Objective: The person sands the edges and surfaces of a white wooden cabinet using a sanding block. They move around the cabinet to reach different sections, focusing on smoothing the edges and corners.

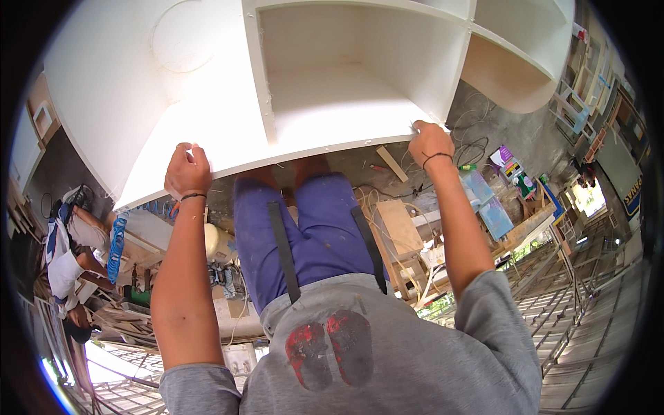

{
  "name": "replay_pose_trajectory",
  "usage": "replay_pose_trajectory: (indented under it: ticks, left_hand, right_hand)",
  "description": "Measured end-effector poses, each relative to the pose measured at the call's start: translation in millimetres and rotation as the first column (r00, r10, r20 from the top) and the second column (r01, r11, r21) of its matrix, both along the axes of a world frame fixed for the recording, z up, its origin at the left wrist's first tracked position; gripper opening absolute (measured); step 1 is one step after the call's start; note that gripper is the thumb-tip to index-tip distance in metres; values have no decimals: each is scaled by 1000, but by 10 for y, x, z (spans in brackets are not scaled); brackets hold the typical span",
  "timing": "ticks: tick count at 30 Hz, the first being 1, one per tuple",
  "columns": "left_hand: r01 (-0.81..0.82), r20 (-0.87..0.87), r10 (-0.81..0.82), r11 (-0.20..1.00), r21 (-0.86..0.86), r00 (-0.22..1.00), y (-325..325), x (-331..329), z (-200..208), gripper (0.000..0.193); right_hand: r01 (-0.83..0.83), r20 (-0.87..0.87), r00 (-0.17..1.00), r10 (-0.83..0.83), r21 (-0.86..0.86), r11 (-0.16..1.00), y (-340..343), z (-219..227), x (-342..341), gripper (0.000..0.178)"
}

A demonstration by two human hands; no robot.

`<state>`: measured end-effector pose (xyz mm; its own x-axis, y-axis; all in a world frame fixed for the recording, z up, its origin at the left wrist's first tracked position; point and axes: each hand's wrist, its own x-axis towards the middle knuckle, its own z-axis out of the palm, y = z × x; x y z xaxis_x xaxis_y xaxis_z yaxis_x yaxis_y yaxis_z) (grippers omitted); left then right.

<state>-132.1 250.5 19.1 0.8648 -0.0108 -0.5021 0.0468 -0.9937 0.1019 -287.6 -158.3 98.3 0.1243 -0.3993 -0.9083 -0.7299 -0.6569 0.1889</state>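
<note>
A large white shelf unit with several compartments fills the top of the view, its long front edge toward me. My left hand is closed at the left part of that edge, fingers curled; a whitish bit shows between the fingertips, too small to name. Over the right part of the edge, my right hand is closed in a fist. Something small and greyish peeks out by its thumb, its kind hidden by the fingers. Each wrist has a thin dark band.
Below the shelf, a wood strip, cables and a purple-and-white package lie on the floor. A coiled blue hose hangs at the left, near another person. Boards and a wooden panel stand behind my legs.
</note>
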Motion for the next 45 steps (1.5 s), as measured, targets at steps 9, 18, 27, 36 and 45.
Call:
replay_pose_trajectory:
  ticks: [9, 18, 27, 36, 45]
  left_hand:
    - [29, -27, -28, 999, 36, 999, 27, -5, -42, 21]
    - [20, -15, -20, 999, 29, 1000, 9, -11, -60, 21]
    - [33, -23, -32, 999, 30, 999, 39, -7, -75, 22]
    - [61, -16, -61, 997, 44, 998, 64, -10, -91, 24]
    - [47, -12, -47, 999, 23, 999, 49, -9, -94, 26]
  right_hand:
    - [-54, 276, 961, 9, 158, 986, 1318, -42, 484, 37]
    - [-130, 415, 907, 75, 105, 986, 1724, -108, 444, 35]
    - [-48, 406, 895, 183, -320, 946, 58, -155, -492, 40]
    - [-97, 709, 685, 164, -134, 986, 1831, -313, -37, 32]
    - [-79, 218, 958, 187, -425, 902, -353, -140, -818, 36]
